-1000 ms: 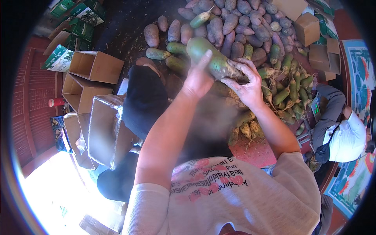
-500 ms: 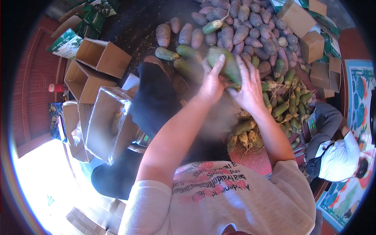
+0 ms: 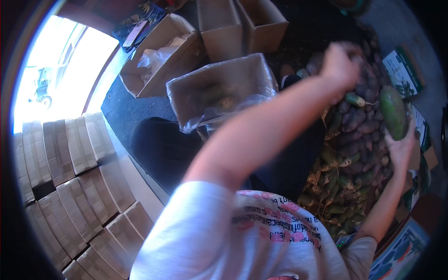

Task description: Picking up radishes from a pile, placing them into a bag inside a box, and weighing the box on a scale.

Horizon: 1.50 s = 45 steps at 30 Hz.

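A large green radish (image 3: pixel 393 113) stands nearly upright in my right hand (image 3: pixel 404 143), whose fingers wrap its lower end above the right side of the pile. My left hand (image 3: pixel 341 67) reaches across to the far edge of the pile. It looks curled, but motion smears its fingers, and whether it holds anything is hidden. Under and between my hands lie many purplish-brown roots (image 3: pixel 361 123), with a smaller green radish (image 3: pixel 355 99) on top. Nearer my body, green radishes with trimmed stem ends (image 3: pixel 338 189) are heaped. An open carton lined with clear plastic (image 3: pixel 190 103) holds some blurred greenish produce.
Another open carton (image 3: pixel 179 63) with clear plastic inside stands behind on the left, beside two more open cartons (image 3: pixel 219 43). Closed cartons (image 3: pixel 79 198) are stacked at lower left, by a bright doorway. Green-and-white printed cartons (image 3: pixel 402 74) line the far right.
My view has turned toward the left. Both hands were at a large green radish; now one is in my right hand alone, and my left hand has moved apart from it.
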Each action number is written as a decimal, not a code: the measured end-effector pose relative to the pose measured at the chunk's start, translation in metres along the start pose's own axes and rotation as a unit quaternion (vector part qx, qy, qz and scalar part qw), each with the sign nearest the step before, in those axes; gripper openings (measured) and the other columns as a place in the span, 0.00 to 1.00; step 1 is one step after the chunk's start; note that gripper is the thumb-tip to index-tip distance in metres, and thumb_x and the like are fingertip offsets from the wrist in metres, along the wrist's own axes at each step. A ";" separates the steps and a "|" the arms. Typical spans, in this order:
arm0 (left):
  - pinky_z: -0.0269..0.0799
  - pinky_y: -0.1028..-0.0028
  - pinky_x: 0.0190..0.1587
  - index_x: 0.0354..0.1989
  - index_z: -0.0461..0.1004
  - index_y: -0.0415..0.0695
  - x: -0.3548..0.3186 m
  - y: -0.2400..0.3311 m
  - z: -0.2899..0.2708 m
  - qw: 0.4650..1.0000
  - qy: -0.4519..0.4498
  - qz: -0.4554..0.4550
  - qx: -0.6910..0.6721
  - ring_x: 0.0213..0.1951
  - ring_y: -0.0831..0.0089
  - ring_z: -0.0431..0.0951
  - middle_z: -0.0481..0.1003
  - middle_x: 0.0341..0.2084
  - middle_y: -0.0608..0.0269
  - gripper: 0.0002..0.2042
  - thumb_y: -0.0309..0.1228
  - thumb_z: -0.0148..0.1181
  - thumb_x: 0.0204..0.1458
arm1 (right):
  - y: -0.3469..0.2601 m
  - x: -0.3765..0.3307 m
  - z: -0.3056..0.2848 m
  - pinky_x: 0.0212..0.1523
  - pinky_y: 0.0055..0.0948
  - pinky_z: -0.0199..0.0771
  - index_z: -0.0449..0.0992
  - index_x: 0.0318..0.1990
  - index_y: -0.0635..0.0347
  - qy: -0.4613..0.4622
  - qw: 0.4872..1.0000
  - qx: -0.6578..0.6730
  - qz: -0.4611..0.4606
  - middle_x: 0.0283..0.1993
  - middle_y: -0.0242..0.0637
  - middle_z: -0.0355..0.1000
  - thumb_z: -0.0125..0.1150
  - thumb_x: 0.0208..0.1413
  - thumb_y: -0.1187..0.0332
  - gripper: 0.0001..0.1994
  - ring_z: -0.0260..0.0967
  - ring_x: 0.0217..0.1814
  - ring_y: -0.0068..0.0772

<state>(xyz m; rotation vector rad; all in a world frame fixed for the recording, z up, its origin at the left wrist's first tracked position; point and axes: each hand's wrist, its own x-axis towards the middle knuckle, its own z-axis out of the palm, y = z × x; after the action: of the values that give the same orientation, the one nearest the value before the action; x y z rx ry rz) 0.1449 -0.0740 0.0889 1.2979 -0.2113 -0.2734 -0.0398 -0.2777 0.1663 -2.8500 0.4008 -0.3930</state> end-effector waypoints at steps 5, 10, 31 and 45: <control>0.75 0.64 0.52 0.49 0.81 0.44 0.014 0.049 -0.245 0.903 -0.003 0.129 0.410 0.46 0.57 0.82 0.81 0.43 0.51 0.18 0.37 0.68 0.50 | -0.137 0.077 0.002 0.64 0.34 0.67 0.63 0.66 0.61 -0.117 0.981 0.055 -0.143 0.61 0.44 0.71 0.66 0.43 0.78 0.37 0.70 0.63 0.37; 0.76 0.65 0.50 0.48 0.82 0.45 -0.027 0.034 -0.370 0.811 -0.090 -0.008 0.577 0.44 0.57 0.82 0.82 0.39 0.53 0.17 0.38 0.68 0.51 | -0.303 0.109 0.106 0.50 0.44 0.75 0.71 0.56 0.61 -0.288 0.872 0.014 -0.394 0.47 0.47 0.75 0.67 0.32 0.71 0.34 0.74 0.50 0.53; 0.76 0.61 0.48 0.35 0.84 0.51 -0.041 0.026 -0.404 0.728 -0.122 -0.045 0.673 0.40 0.57 0.82 0.82 0.32 0.58 0.05 0.30 0.66 0.49 | -0.344 0.028 0.430 0.73 0.46 0.55 0.44 0.75 0.53 -0.620 0.690 -0.002 -0.374 0.73 0.56 0.53 0.71 0.40 0.65 0.54 0.52 0.75 0.55; 0.76 0.61 0.48 0.35 0.84 0.49 -0.037 0.023 -0.412 0.725 -0.121 -0.038 0.677 0.40 0.57 0.82 0.82 0.31 0.56 0.06 0.30 0.65 0.50 | -0.325 0.048 0.430 0.72 0.44 0.57 0.42 0.75 0.55 -0.641 0.688 0.066 -0.334 0.73 0.55 0.52 0.72 0.41 0.65 0.55 0.52 0.75 0.55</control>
<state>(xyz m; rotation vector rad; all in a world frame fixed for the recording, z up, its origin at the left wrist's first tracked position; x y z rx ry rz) 0.2375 0.3210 0.0044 2.7524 -0.6578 -0.3694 0.2075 0.0946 -0.1387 -2.2344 -0.8887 1.3614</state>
